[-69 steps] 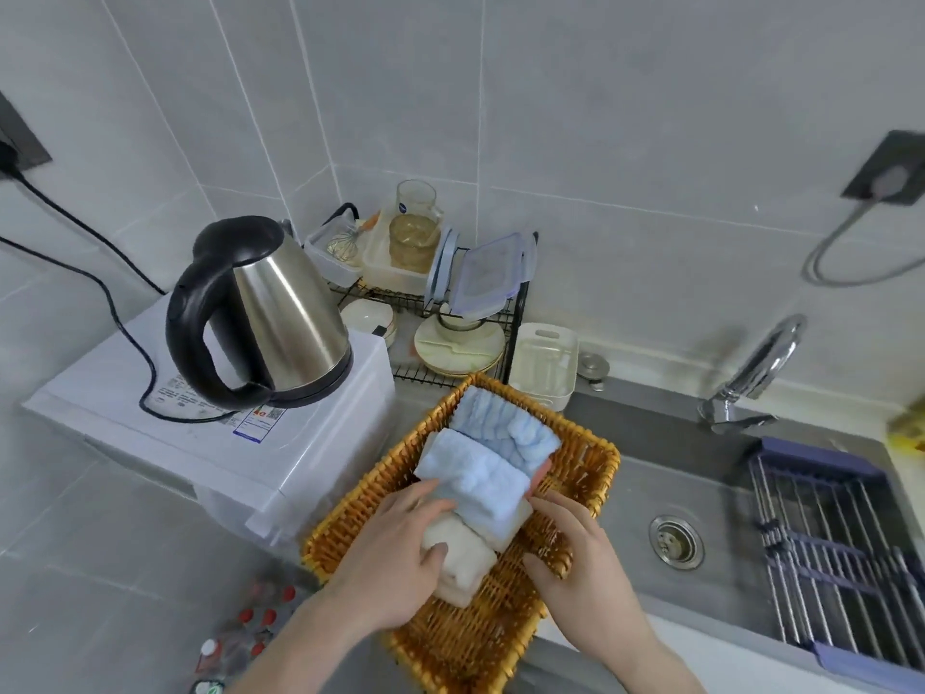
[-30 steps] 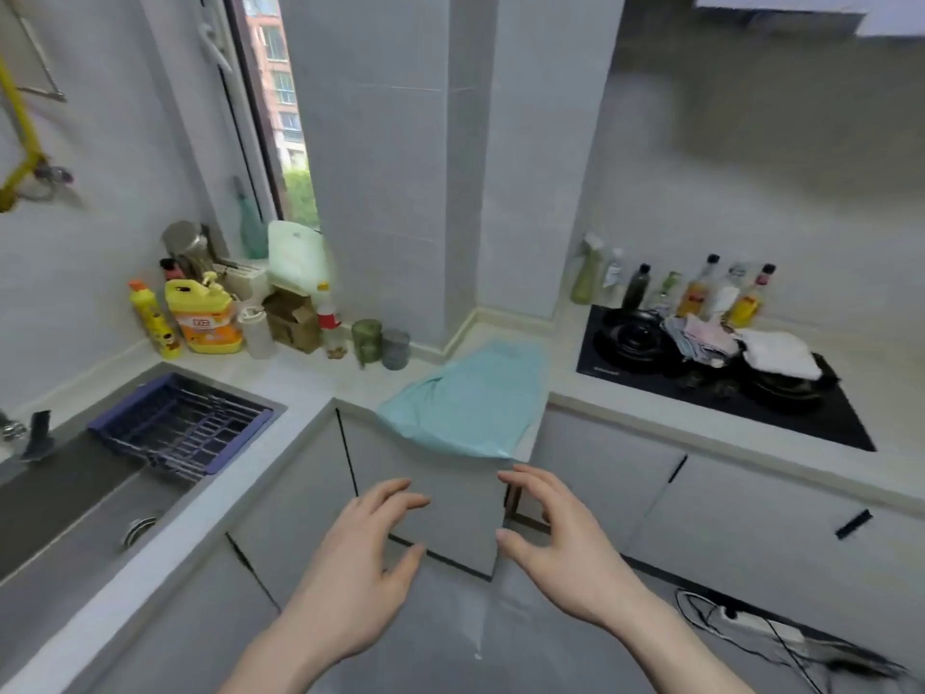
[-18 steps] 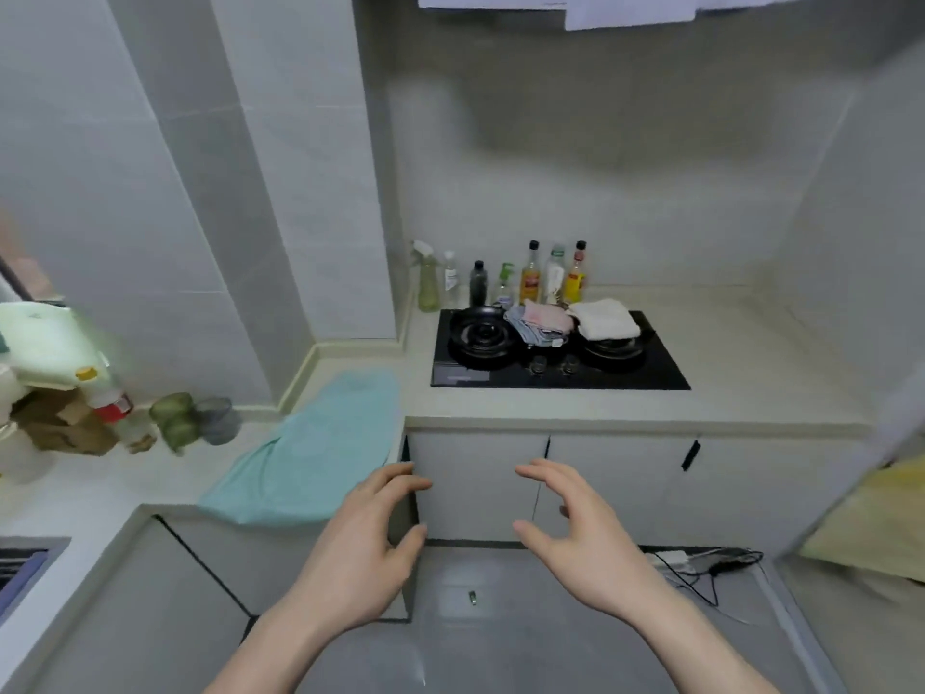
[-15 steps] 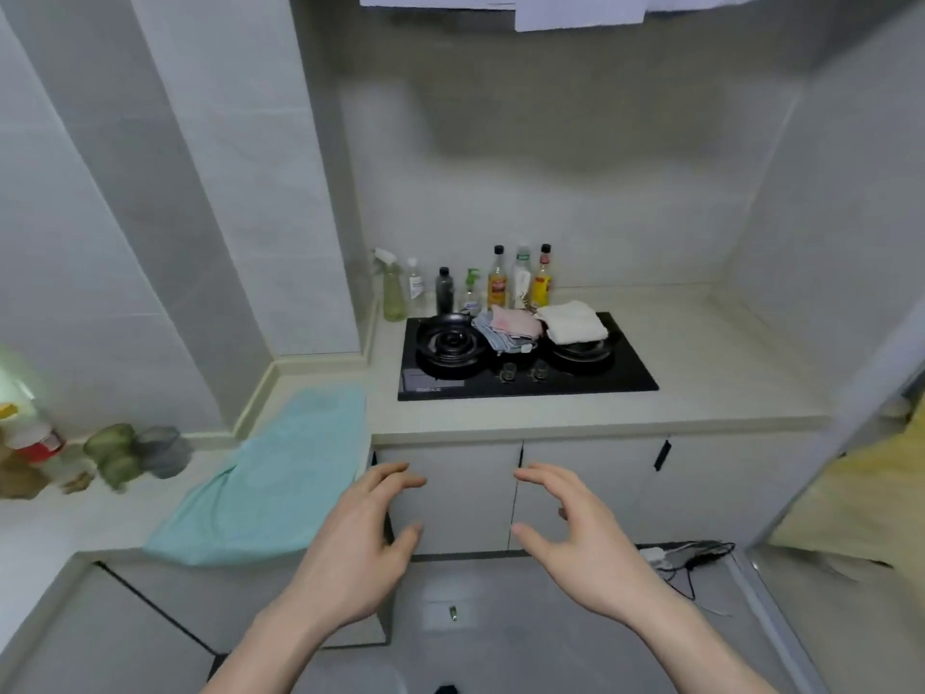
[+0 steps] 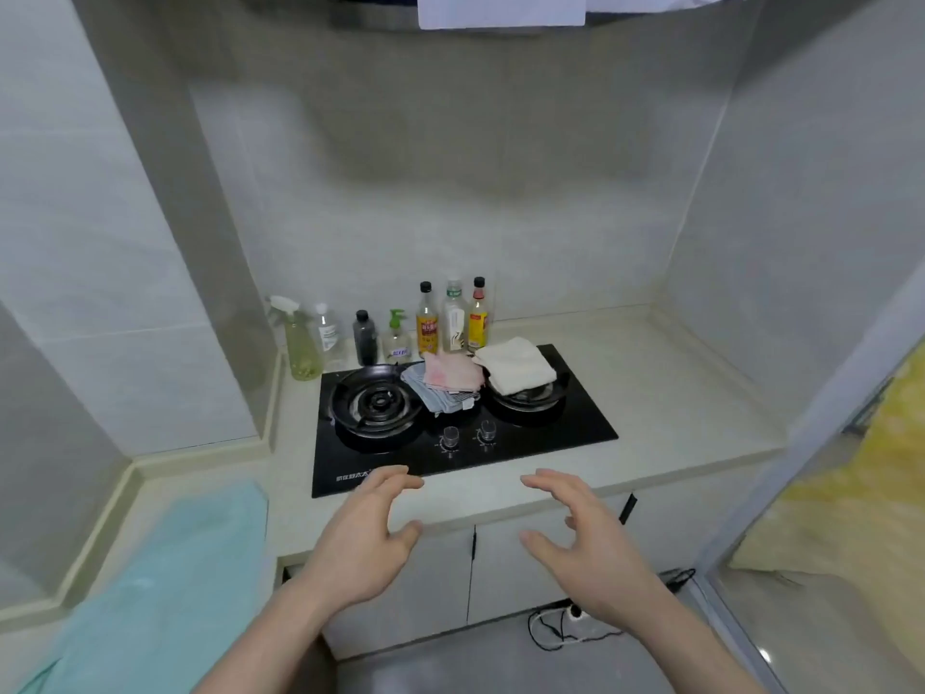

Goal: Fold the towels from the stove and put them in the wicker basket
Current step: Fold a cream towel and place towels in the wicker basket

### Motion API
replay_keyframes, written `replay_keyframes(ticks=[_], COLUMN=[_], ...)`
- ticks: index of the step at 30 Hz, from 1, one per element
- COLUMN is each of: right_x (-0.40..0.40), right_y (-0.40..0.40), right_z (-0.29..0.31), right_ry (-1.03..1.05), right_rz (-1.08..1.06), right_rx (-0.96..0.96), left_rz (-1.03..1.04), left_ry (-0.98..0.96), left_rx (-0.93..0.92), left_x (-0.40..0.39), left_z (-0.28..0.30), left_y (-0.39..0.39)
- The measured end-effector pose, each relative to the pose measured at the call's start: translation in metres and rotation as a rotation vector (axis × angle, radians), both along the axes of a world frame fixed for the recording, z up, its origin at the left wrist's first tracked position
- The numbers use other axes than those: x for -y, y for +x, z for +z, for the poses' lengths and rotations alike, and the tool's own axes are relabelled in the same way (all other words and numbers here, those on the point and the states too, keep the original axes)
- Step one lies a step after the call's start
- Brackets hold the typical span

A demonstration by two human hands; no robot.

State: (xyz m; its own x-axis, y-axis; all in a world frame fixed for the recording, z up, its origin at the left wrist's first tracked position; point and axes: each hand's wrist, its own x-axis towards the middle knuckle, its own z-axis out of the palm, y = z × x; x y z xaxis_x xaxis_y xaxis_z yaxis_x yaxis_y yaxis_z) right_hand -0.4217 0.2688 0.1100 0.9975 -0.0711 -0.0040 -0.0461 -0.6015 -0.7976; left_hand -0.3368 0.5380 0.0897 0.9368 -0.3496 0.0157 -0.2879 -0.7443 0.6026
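A black two-burner stove (image 5: 560,433) sits in the counter ahead. On it lie a cream towel (image 5: 515,365) over the right burner, and a pink towel (image 5: 450,375) on top of a grey-blue towel (image 5: 433,398) between the burners. My left hand (image 5: 365,533) and my right hand (image 5: 585,538) hover in front of the counter edge, fingers loosely spread, holding nothing, well short of the towels. The wicker basket is out of view.
Several bottles (image 5: 425,323) and a spray bottle (image 5: 300,343) stand behind the stove against the wall. A teal cloth (image 5: 165,588) lies on the counter at lower left. A yellow fabric (image 5: 851,498) sits behind a glass door at right. A power strip (image 5: 575,616) lies on the floor.
I have turned from the basket by the sink to face the stove and moved closer to it. Both hands left the basket towels and now hover empty.
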Motion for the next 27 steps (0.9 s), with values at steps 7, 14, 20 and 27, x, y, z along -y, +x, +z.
replay_keyframes(ticks=[7, 14, 20, 27], right_x=[0.059, 0.136, 0.185, 0.213], right_y=[0.064, 0.157, 0.240, 0.299], right_z=[-0.001, -0.009, -0.015, -0.032], right_ry=[-0.011, -0.039, -0.046, -0.040], right_rz=[-0.049, 0.012, 0.073, 0.051], right_rx=[-0.001, -0.037, -0.084, -0.129], left_rz=[-0.055, 0.125, 0.282, 0.129], left_ry=[-0.017, 0.025, 0.157, 0.182], left_rx=[-0.143, -0.336, -0.412, -0.454], left_x=[0.069, 0.139, 0.165, 0.223], left_z=[-0.019, -0.053, -0.079, -0.105], left_y=[0.124, 0.250, 0.322, 0.388])
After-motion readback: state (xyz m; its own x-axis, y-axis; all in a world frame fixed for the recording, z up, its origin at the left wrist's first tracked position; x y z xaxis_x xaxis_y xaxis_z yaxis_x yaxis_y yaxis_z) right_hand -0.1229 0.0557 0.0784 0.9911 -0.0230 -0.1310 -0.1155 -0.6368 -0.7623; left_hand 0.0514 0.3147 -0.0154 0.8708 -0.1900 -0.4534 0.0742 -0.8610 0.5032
